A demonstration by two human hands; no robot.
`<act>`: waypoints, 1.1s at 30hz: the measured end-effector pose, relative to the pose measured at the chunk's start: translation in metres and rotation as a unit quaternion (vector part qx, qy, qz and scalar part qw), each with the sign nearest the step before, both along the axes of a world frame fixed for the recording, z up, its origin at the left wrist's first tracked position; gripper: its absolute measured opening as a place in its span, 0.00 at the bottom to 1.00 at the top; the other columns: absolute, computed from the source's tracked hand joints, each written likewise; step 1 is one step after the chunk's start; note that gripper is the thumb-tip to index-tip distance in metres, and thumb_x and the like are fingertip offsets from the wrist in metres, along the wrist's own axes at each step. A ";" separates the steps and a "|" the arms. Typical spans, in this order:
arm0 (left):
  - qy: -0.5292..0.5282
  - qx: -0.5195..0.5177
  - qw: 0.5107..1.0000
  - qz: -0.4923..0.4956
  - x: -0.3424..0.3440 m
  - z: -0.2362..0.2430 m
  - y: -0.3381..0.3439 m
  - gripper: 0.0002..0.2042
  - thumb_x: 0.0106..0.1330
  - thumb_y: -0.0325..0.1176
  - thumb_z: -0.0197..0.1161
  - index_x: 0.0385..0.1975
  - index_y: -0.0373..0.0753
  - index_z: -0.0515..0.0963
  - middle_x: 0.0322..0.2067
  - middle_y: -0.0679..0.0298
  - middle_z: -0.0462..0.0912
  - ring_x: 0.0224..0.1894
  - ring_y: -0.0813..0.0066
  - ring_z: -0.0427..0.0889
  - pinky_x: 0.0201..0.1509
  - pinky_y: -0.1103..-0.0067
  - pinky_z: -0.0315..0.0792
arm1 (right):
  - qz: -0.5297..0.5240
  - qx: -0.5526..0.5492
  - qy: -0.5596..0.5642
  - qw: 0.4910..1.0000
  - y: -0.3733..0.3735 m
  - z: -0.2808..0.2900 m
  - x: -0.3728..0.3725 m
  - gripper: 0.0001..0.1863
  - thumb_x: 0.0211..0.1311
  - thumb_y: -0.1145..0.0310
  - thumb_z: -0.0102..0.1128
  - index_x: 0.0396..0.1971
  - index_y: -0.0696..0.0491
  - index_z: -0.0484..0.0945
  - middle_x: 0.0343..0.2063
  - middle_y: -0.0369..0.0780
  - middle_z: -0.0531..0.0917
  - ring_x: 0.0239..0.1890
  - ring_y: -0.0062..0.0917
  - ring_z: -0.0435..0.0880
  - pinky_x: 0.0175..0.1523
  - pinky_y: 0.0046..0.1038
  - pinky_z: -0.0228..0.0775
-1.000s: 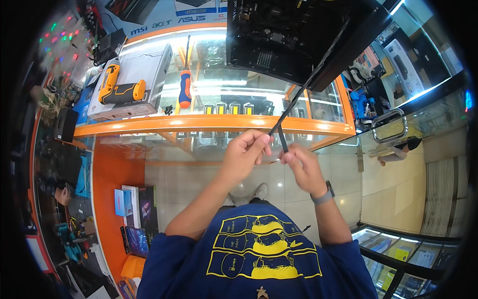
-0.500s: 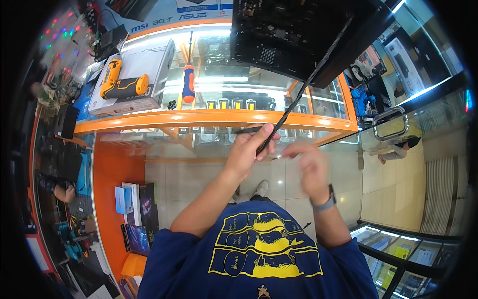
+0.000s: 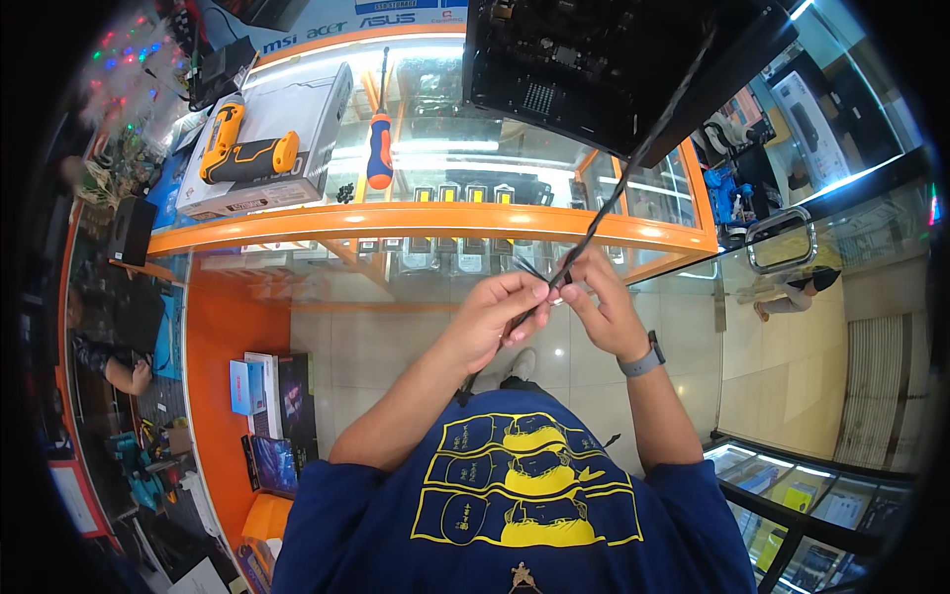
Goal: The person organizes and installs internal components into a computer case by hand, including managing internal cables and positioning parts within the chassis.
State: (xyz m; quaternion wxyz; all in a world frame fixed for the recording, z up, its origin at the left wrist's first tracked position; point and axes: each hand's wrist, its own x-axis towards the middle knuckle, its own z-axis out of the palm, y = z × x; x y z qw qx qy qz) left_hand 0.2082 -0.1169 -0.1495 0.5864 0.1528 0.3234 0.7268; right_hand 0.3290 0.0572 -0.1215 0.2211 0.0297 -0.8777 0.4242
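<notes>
A long black twisted cable (image 3: pixel 606 208) runs from the black computer case (image 3: pixel 594 79) on the glass counter down into both my hands. My left hand (image 3: pixel 510 312) is closed on the cable, thumb and fingers pinching it. My right hand (image 3: pixel 599 307) has its fingertips closed on the same cable beside my left fingertips. A small pale piece (image 3: pixel 558 300) shows between them, too small to name. Short dark ends stick up above my left thumb. On the counter lie a blue-and-orange screwdriver (image 3: pixel 379 148) and, to its left, a yellow cordless tool (image 3: pixel 223 134) on a white box (image 3: pixel 322 109).
The counter's orange front rim (image 3: pixel 445 223) crosses above my hands. Small dark screws (image 3: pixel 345 193) sit near it. Another person's arm (image 3: pixel 124 376) is at the left side; a person (image 3: pixel 797 297) shows beyond the glass at right. A chrome handle (image 3: pixel 777 259) and a lit display case (image 3: pixel 792 505) are also right.
My right hand, apart from the cable half a second ago, has come back onto it beside my left hand. My left hand has turned slightly, and the short ends now point upward.
</notes>
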 end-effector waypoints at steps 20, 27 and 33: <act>-0.010 0.070 0.998 0.000 -0.010 -0.016 0.003 0.17 0.73 0.48 0.63 0.33 0.38 0.82 0.19 0.69 0.79 0.13 0.87 0.66 0.16 0.85 0.56 | -0.006 -0.281 -0.154 0.947 -0.010 0.002 0.015 0.26 0.77 0.51 0.48 0.51 0.61 0.78 0.50 0.48 0.83 0.54 0.35 0.82 0.58 0.35 0.72; -0.090 0.055 0.994 0.002 -0.005 -0.003 -0.006 0.16 0.71 0.51 0.64 0.32 0.45 0.81 0.20 0.75 0.76 0.13 0.89 0.64 0.14 0.86 0.52 | 0.170 -0.189 -0.116 0.960 -0.010 0.002 -0.041 0.29 0.79 0.53 0.45 0.65 0.64 0.68 0.69 0.54 0.68 0.74 0.43 0.64 0.77 0.43 0.50; -0.099 0.028 0.994 -0.049 -0.002 -0.007 -0.013 0.17 0.72 0.51 0.63 0.32 0.44 0.80 0.20 0.76 0.75 0.16 0.89 0.64 0.17 0.85 0.52 | 0.155 -0.163 -0.120 0.967 -0.007 -0.005 -0.040 0.23 0.81 0.57 0.43 0.53 0.64 0.75 0.58 0.50 0.78 0.64 0.38 0.75 0.71 0.39 0.61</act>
